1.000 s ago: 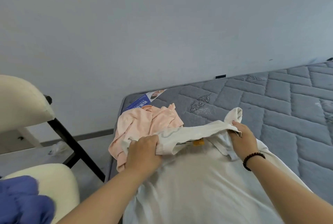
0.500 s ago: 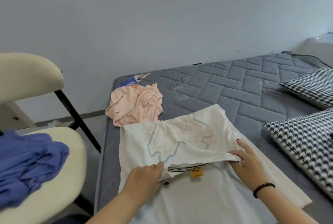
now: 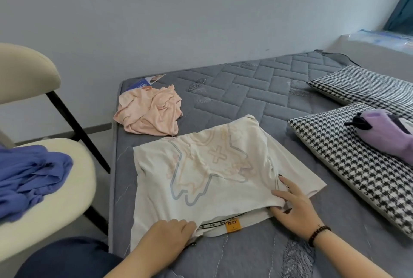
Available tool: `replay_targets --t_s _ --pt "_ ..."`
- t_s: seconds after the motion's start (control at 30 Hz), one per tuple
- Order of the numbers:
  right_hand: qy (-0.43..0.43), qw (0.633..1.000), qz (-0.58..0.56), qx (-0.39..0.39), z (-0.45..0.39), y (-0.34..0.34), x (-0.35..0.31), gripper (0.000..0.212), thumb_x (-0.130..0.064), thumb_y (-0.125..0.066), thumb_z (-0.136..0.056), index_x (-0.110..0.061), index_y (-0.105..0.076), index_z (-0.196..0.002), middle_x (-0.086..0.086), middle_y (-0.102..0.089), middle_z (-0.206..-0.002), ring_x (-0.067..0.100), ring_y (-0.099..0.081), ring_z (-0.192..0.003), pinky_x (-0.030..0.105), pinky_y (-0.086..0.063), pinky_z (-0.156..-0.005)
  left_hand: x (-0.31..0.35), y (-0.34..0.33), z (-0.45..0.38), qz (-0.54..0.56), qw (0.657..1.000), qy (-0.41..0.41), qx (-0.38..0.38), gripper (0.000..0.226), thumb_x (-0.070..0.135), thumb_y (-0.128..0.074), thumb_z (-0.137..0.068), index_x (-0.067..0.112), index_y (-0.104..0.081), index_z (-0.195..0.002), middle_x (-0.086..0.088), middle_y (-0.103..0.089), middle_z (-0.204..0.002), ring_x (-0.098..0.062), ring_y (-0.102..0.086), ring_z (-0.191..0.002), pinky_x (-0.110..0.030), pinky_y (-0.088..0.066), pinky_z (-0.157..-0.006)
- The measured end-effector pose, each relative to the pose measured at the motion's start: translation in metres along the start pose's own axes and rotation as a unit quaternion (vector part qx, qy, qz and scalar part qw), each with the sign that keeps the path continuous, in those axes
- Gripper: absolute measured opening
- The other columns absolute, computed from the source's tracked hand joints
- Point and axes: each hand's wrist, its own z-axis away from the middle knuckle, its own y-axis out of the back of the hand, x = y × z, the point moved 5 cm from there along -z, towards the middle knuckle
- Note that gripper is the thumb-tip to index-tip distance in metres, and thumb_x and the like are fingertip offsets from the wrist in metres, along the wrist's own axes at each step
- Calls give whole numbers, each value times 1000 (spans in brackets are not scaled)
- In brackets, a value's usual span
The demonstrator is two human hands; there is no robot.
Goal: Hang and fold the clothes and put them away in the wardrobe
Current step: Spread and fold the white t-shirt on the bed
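On white T-shirt (image 3: 207, 172): both hands flat

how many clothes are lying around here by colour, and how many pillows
White clothes: 1, the white t-shirt folded on the mattress
Peach clothes: 1, the peach garment crumpled on the mattress
Blue clothes: 1, the blue garment on the chair
Houndstooth pillows: 2
Total: 3 clothes and 2 pillows, 5 things

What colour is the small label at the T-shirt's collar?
Orange-yellow, on the label of the white T-shirt; head view.
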Motion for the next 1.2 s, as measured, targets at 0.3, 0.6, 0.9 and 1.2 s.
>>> replay_targets --t_s 0.3,0.6,0.9,1.2 --pt "-410 766 -482 109 -56 9 38 60 -47 -63 -85 5 -52 -112 22 -58 -113 31 -65 -101 22 -55 -70 7 -2 13 -1 1000 -24 1 54 20 -40 -70 17 -50 -123 6 -48 -61 -15 -44 -44 -26 -17 -47" --pt "-478 808 -325 -112 -76 0 22 28 -25 -66 -87 -15 -50 -65 -2 -38 -50 12 -27 -45 21 -24 -43 -7 9 -2 142 979 144 -32 54 57 -9 -97 29 -51 -117 14 -65 -69 -9 -59 -52 -22 -40 -43" --pt "-383 751 -515 159 -60 18 27 4 0 -66 -82 -1 -66 -86 11 -68 -90 20 -63 -78 31 -51 -66 -50 -23 -14 136 930 324 -104 76 50 -20 -85 10 -26 -151 -11 -19 -159 -23 -12 -146 -45 -13 -114" --pt "-467 637 -513 336 -46 13 55 20 -12 -56 -67 -18 -39 -57 -5 -34 -52 16 -31 -53 27 -27 -49 -52 -52 -5 144 901 373 -167 89 64 10 -72 14 19 -145 2 29 -154 -18 24 -144 -55 -3 -118"
